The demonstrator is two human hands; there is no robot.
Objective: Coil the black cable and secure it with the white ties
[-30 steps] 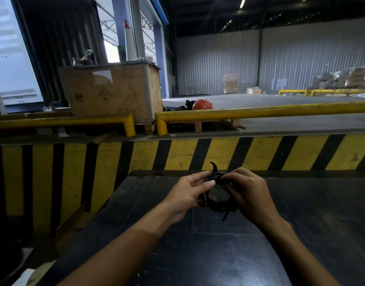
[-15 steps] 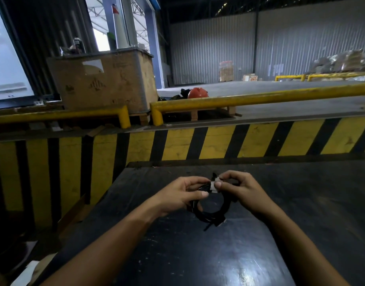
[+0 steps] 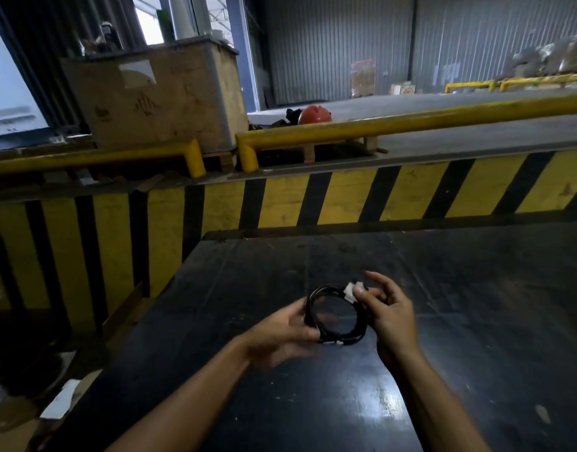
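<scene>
The black cable [image 3: 354, 334] is wound into a small round coil, held just above the dark table [image 3: 476, 321]. A white tie [image 3: 350, 291] wraps the coil at its upper right. A second small white piece [image 3: 333, 342] shows at the coil's bottom edge. My right hand [image 3: 390, 316] pinches the upper white tie between thumb and fingers. My left hand [image 3: 282, 334] holds the coil's left side; it is blurred by motion, with fingers partly spread under the loop.
A yellow-and-black striped barrier [image 3: 346, 197] runs behind the table, with yellow rails [image 3: 411, 123] above it. A large worn crate [image 3: 156, 99] stands at the back left and an orange helmet [image 3: 314, 114] beside it. Cardboard scraps [image 3: 60, 399] lie on the floor at the left.
The coil has turned flatter toward me and a white tie now sits on its upper right. My right hand shifted to that tie; my left hand slid down the coil's left side.
</scene>
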